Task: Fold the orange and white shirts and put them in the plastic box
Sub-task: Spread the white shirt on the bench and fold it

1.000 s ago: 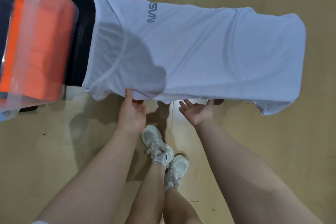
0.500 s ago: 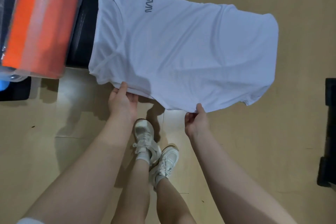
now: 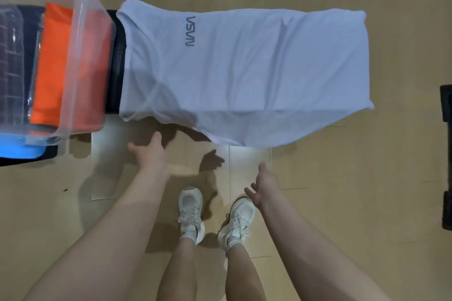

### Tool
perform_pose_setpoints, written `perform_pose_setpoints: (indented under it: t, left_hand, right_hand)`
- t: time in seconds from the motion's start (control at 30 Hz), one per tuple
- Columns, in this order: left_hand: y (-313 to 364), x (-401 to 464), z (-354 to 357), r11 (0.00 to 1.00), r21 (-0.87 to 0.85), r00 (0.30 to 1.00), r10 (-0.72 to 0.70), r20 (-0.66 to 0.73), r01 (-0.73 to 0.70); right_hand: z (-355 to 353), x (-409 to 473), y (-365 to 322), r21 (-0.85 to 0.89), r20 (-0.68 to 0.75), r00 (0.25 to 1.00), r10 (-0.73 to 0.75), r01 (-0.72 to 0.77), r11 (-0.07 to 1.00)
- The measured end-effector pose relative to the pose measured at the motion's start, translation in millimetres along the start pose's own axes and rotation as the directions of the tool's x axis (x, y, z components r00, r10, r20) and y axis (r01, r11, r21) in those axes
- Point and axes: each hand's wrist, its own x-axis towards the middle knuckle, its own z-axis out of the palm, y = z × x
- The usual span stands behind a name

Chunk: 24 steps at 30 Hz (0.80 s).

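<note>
white shirt (image 3: 244,73): lies flat on a black bench (image 3: 117,61), near edge hanging off it, grey lettering up
orange shirt (image 3: 52,66): folded, inside the plastic box (image 3: 83,32), which sits just left of the white shirt
left hand (image 3: 149,154): fingers relaxed, holds nothing, just below the shirt's hanging edge, probably not touching it
right hand (image 3: 263,184): fingers loose and spread, holds nothing, apart from the shirt, above the white shoes (image 3: 215,215)
floor (image 3: 367,190): tan wood

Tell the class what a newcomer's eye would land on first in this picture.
First, the big white NASA-printed shirt spread over a black bench in the middle. Next, the folded bright orange shirt inside the clear plastic box at left. Below, the left hand and right hand hang open, empty.
</note>
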Motion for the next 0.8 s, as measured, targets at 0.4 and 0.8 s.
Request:
perform_pose_setpoints:
  t: [0.4, 0.8]
  left_hand:
    - [79, 21, 16, 0.247, 0.722, 0.702, 0.563, 0.436, -0.646]
    - [84, 35, -8, 0.416, 0.602, 0.666, 0.693, 0.276, -0.682]
  right_hand:
    - [96, -54, -64, -0.265, 0.396, 0.703, -0.591, 0.704, 0.659]
    - [70, -34, -36, -0.459, 0.372, 0.831, -0.414, 0.552, 0.696]
